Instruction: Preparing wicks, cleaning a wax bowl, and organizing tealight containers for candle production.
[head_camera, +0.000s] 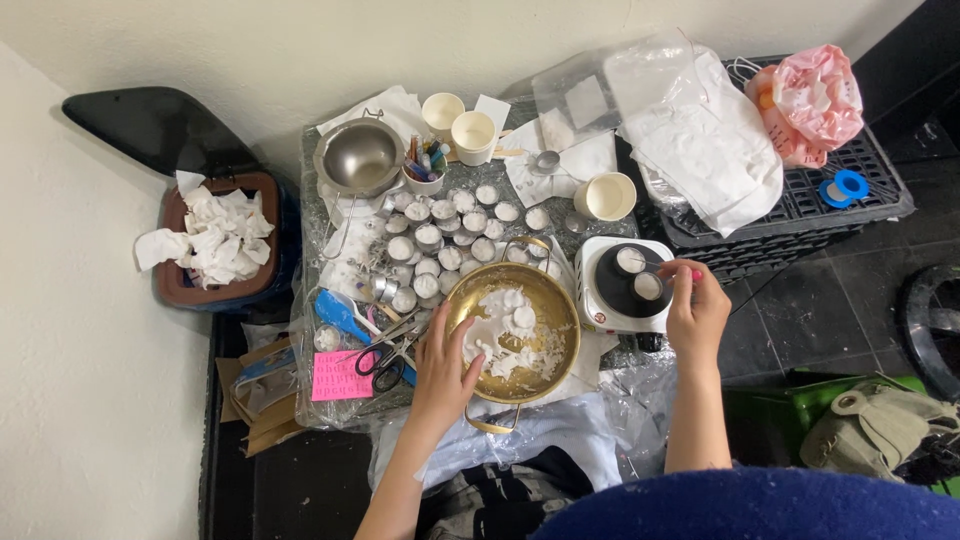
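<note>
My left hand (442, 368) rests on the near left rim of a brass bowl (556, 305) that holds white wax chunks (505, 325). My right hand (695, 305) reaches over a small white hot plate (600, 300) with a black round top and pinches a thin tool at a small tealight cup (648, 286) sitting on it. A second tealight cup (630, 260) sits on the plate beside it. Several filled tealight cups (440, 245) stand in rows behind the bowl.
A steel bowl (358, 155), paper cups (472, 132), a cup of pens (425, 165), scissors (385, 360) and a pink note (340, 378) lie on the low table. A bin of crumpled tissue (220, 235) is left; a black crate (830, 200) with bags is right.
</note>
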